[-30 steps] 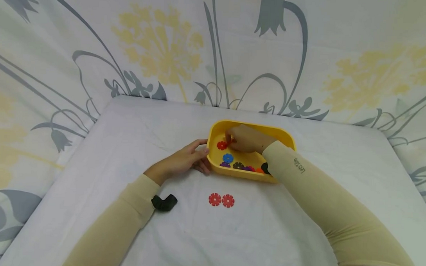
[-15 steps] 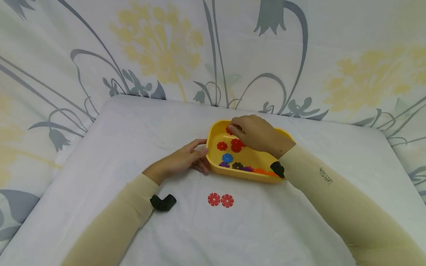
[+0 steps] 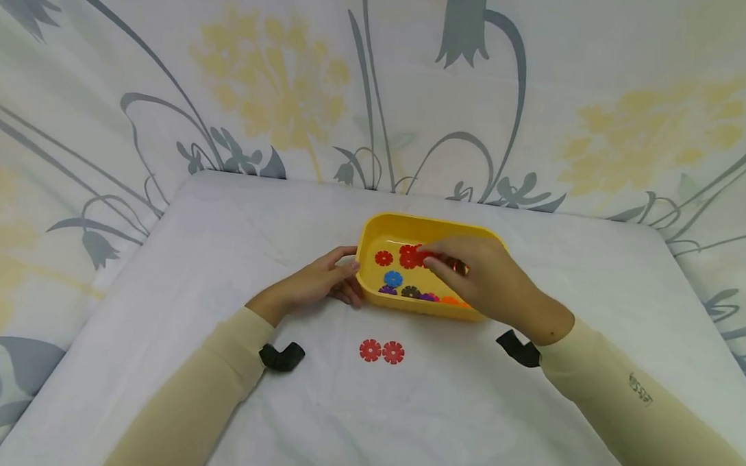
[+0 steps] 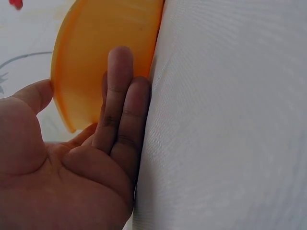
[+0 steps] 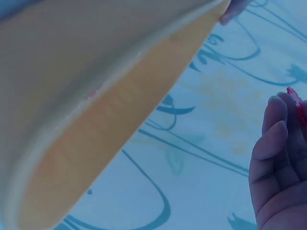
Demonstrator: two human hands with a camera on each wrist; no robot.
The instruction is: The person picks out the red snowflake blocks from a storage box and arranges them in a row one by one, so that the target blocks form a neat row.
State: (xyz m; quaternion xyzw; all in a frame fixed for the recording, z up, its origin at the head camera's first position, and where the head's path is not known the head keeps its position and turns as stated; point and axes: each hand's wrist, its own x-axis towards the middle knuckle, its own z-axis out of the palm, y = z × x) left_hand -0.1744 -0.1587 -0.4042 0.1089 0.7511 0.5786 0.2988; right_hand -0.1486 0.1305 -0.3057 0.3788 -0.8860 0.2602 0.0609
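Observation:
A yellow plastic tray (image 3: 435, 225) holds several flower-shaped notched discs: red ones (image 3: 384, 259), a blue one (image 3: 392, 279), and purple, dark and orange ones along the near wall. My left hand (image 3: 316, 282) is at the tray's left end. In the left wrist view its thumb touches the rim and its straight fingers (image 4: 120, 72) lie against the outer wall. My right hand (image 3: 489, 275) is over the tray's right part, pinching a red notched disc (image 5: 293, 98), mostly hidden by the fingers. Two red discs (image 3: 382, 351) lie side by side on the cloth in front.
White cloth (image 3: 453, 400) covers the flat surface under the tray. Behind it rises a fabric backdrop (image 3: 402, 90) with grey and yellow flowers. Black straps (image 3: 282, 357) stick out at both wrists.
My right hand has come up from inside the tray and moved right and nearer, with a red disc between its fingers. My left hand stays at the tray's left end.

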